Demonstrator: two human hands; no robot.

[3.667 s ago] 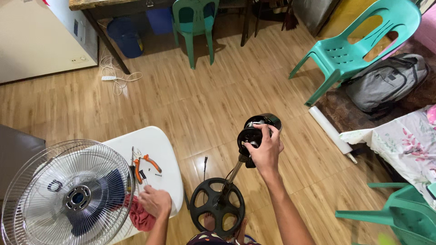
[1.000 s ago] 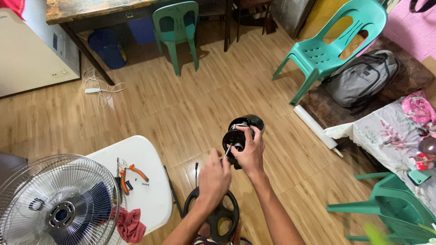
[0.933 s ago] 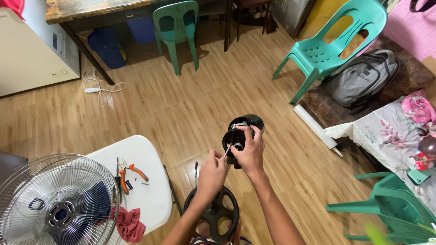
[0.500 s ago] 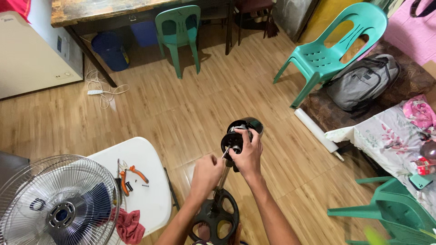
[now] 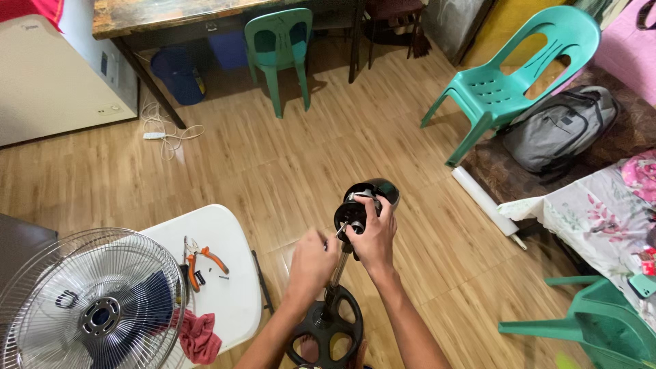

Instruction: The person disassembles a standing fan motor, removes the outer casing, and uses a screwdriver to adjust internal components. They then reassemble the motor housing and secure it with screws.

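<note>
Gripping the black fan motor, right hand fingers closed; left hand fingers pinched, contents hidden.

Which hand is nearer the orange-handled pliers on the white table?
Left. The left hand is at the fan motor's shaft, right of the pliers; the right hand grips the motor, farther right.

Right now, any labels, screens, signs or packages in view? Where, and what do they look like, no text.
Sticker on the white appliance, upper left: small dark blue upright rectangle on its side wall.
Small mark near that appliance's top edge: tiny, dark, too small to tell more.
Phone-like thing, far right edge: teal, flat, no lit screen visible.
No signs or packages.
</note>
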